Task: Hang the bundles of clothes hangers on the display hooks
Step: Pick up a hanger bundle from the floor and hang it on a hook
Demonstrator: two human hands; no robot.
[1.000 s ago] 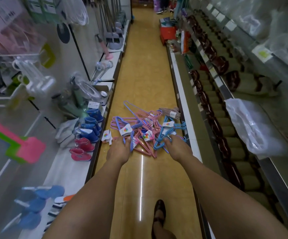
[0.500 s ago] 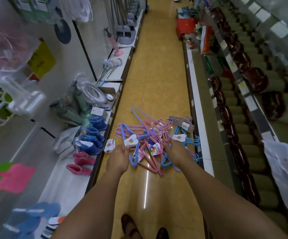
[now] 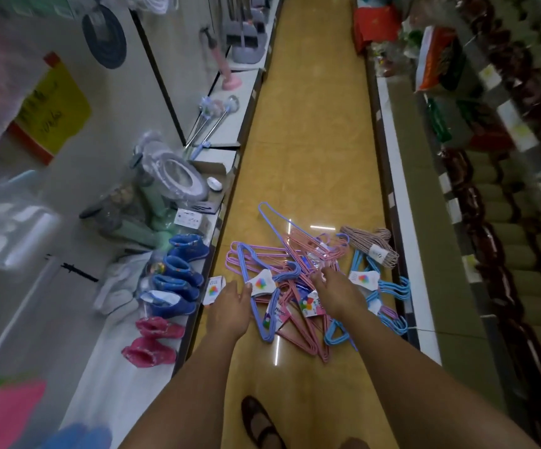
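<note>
while we lean over the aisle in the head view, the bundles of clothes hangers lie in a tangled heap on the yellow floor, between the low shelf with small blue boots on our left and the shelf edge on our right. none of them is hung, and we cannot pick out the display hooks here. our left hand reaches to the near-left edge of the heap, fingers fairly straight, fingertips at a white label on a blue and pink bundle; it holds nothing that we can see. our right hand is down on the middle of the heap, fingers pointing away from us; whether they curl round a wire we cannot tell. the step, we judge, is picking out one bundle. we would do well to grip near the label band, where the wires are tied together, and lift slowly, since the hooks of neighbouring bundles look interlocked and could drag others up.
</note>
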